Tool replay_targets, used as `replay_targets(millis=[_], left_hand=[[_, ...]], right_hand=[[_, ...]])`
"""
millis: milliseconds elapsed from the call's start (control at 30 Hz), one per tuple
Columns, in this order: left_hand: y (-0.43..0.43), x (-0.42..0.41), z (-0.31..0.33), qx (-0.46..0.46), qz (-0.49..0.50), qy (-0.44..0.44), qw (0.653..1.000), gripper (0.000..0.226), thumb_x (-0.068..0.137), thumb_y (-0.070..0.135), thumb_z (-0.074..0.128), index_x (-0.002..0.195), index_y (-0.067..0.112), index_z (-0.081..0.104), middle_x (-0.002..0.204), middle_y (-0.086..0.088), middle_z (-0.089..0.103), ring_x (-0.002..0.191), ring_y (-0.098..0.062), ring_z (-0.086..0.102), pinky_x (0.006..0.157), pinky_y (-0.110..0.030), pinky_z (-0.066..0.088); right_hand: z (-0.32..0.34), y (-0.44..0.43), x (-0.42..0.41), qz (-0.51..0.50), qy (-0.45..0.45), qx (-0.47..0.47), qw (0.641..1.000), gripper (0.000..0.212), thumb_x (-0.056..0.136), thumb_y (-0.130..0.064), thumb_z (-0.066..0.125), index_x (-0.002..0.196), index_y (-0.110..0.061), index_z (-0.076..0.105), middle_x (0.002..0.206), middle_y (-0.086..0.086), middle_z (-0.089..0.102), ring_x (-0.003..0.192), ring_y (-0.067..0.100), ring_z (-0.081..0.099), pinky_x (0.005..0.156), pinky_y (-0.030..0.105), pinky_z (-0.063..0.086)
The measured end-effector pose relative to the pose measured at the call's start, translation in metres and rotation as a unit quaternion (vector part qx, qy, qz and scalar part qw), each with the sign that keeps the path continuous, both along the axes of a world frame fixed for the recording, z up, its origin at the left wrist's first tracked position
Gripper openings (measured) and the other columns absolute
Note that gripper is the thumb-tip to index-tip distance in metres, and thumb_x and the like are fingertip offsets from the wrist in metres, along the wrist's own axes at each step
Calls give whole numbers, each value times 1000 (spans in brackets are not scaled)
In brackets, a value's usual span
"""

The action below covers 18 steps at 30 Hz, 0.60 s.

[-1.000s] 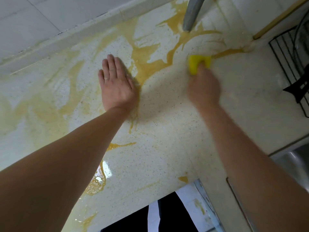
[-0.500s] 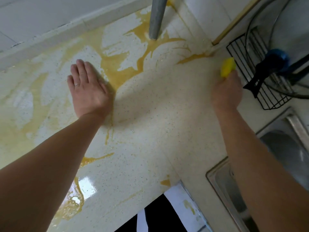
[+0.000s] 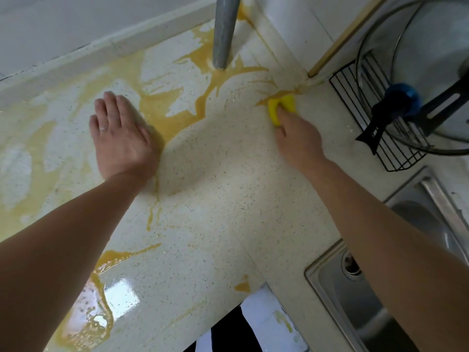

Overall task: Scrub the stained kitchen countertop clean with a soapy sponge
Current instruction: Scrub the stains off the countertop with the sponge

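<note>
A speckled cream countertop (image 3: 223, 199) carries orange-yellow stains (image 3: 162, 110) across its back and left, with a wet puddle (image 3: 96, 308) near the front left edge. My right hand (image 3: 297, 138) grips a yellow sponge (image 3: 281, 107) and holds it down on a stain streak near the back right corner. My left hand (image 3: 121, 138) lies flat on the counter, fingers straight and together, a ring on one finger, its right edge at the stain.
A grey pipe (image 3: 224, 31) stands on the counter at the back. A black wire rack (image 3: 368, 118) with a glass pot lid (image 3: 431, 59) sits at the right. A steel sink (image 3: 355, 288) lies at the front right. The counter's front edge cuts in at bottom centre.
The right hand with the sponge swung right toward the rack, then came back left onto the streak by the corner. The left hand stayed flat; the view shifted.
</note>
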<state>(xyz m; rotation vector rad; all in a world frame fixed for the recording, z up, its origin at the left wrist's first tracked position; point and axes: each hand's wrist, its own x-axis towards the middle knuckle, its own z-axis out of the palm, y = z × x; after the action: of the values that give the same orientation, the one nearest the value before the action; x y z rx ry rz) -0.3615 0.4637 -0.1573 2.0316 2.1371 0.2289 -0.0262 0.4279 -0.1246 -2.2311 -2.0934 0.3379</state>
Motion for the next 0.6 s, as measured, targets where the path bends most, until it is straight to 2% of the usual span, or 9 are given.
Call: replay_targets(millis=[67, 167, 267, 367, 467, 533, 600], left_hand=[[0, 1, 1, 0, 0, -2, 1000, 68, 101, 31, 22, 162, 2, 12, 171, -19, 9, 159, -35, 5, 129, -50, 6], [0, 1, 1, 2, 0, -3, 1000, 66, 103, 29, 22, 163, 2, 11, 171, -18, 9, 159, -34, 4, 129, -49, 6], [0, 0, -1, 6, -1, -3, 1000, 66, 103, 28, 23, 162, 2, 11, 171, -19, 9, 159, -34, 4, 129, -49, 6], [1, 0, -2, 10, -3, 2, 1000, 66, 103, 25, 26, 162, 2, 11, 171, -19, 10, 159, -35, 5, 129, -49, 6], [2, 1, -2, 8, -2, 2, 1000, 66, 103, 25, 27, 162, 2, 11, 171, -19, 9, 159, -34, 4, 129, -48, 5], [2, 1, -2, 7, -3, 0, 1000, 66, 103, 27, 25, 163, 3, 10, 171, -18, 8, 159, -33, 3, 129, -48, 4], [2, 0, -1, 7, -5, -2, 1000, 66, 103, 27, 25, 163, 2, 11, 171, -19, 9, 159, -33, 4, 129, -48, 4]], right_hand=[[4, -9, 7, 7, -15, 14, 1000, 33, 102, -23, 42, 133, -18, 51, 91, -2, 47, 77, 20, 54, 61, 32, 38], [6, -4, 38, -195, 38, 125, 972, 22, 101, -19, 41, 111, -14, 60, 94, 2, 57, 84, 18, 56, 68, 30, 40], [4, 22, 63, -307, 92, 139, 937, 18, 97, -14, 34, 87, -16, 49, 83, 1, 52, 75, 14, 49, 62, 27, 32], [2, 44, 70, -329, 119, 102, 931, 21, 95, -16, 35, 90, -13, 54, 86, 3, 55, 78, 17, 52, 59, 25, 32], [2, 46, 72, -305, 156, 62, 937, 32, 101, -30, 32, 103, -11, 58, 93, 5, 60, 83, 21, 56, 67, 28, 41], [7, 41, 65, -265, 144, 17, 953, 40, 103, -39, 33, 95, -7, 56, 88, 6, 57, 77, 19, 52, 66, 30, 39], [14, 35, 57, -238, 191, -15, 952, 41, 102, -42, 41, 80, -9, 53, 77, 4, 53, 67, 15, 47, 61, 29, 36]])
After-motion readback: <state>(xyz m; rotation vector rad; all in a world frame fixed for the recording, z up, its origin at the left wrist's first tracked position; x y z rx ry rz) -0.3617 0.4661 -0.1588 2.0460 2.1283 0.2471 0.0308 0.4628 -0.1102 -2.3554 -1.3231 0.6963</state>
